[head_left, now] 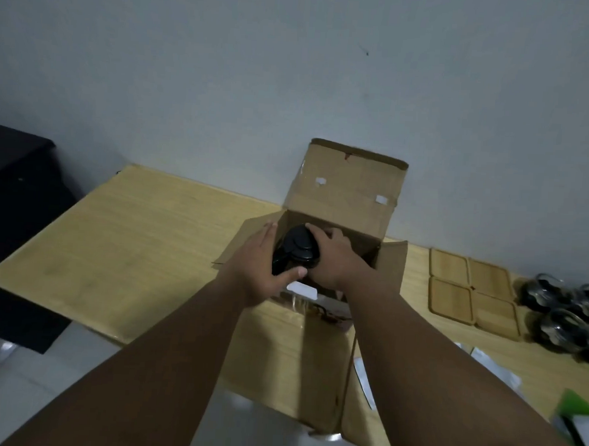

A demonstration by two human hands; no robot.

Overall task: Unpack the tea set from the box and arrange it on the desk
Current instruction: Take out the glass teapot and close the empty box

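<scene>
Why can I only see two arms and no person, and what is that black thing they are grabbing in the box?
The camera sits on the person's head and looks down, so you see only their arms. The left hand and right hand hold a dark teapot with a black lid, at the mouth of an open cardboard box. The box stands on a wooden desk. To the right lie four square wooden coasters, set out in a block, and beside them some glass cups.

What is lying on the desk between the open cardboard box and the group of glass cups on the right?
In the head view, four square wooden coasters lie in a two-by-two block between the cardboard box and the glass cups.
</scene>
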